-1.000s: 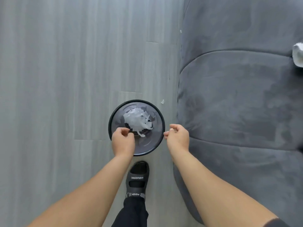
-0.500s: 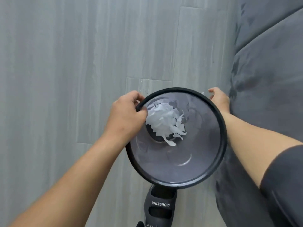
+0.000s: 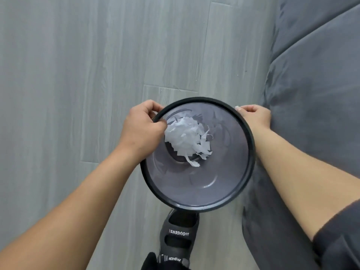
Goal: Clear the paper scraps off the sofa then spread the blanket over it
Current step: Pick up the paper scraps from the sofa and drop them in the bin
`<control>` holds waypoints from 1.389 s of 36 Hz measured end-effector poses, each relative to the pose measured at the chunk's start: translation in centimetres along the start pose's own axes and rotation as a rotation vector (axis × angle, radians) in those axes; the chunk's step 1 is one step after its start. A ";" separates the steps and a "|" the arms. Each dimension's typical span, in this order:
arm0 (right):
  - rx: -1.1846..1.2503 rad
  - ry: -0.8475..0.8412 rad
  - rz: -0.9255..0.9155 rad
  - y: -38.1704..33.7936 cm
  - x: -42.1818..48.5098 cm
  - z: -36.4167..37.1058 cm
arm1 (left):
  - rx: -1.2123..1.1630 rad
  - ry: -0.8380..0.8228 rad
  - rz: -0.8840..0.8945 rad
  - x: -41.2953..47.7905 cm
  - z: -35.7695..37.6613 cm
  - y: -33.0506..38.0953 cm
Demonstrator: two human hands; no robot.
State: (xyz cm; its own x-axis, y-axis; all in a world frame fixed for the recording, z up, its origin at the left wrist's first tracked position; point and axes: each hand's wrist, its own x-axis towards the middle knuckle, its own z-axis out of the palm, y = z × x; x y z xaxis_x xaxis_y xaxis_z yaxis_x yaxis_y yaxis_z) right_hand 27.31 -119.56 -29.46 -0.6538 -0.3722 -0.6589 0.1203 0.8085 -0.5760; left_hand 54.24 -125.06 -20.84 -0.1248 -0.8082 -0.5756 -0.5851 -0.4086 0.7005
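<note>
**A:** Why grab the bin (image 3: 224, 172) with both hands?

**B:** It's wide and round, so a grip on opposite sides keeps it level. The left hand (image 3: 142, 129) has its fingers hooked over the rim at the bin's upper left. The right hand (image 3: 255, 117) is curled round the rim at the upper right, just beside the sofa (image 3: 315, 94).

**A:** And the paper scraps (image 3: 187, 141)?

**B:** They're in a white heap at the bottom of the bin, mid-frame. I see none on the stretch of sofa along the right edge.

**A:** Is it lifted?

**B:** I'd say so. Its mouth hides the toe of the sandal (image 3: 178, 232) at the bottom centre, above the grey floor (image 3: 78, 75). My guess is it's being carried out of the way, kept upright so nothing spills.

**A:** And the blanket?

**B:** It isn't in sight, so that part isn't started.
</note>
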 end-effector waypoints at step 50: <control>-0.869 0.820 -0.657 -9.5 -3.3 -20.0 | -0.698 -0.174 -0.424 12.3 13.1 20.0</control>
State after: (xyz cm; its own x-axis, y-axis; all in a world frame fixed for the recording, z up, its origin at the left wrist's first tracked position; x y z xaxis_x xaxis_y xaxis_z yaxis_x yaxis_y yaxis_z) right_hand 13.41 -116.88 -12.16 -0.6965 -0.6665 0.2658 -0.6874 0.7260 0.0193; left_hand 30.50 -137.61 -19.42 -0.1616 -0.4725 -0.8664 0.0135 -0.8789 0.4769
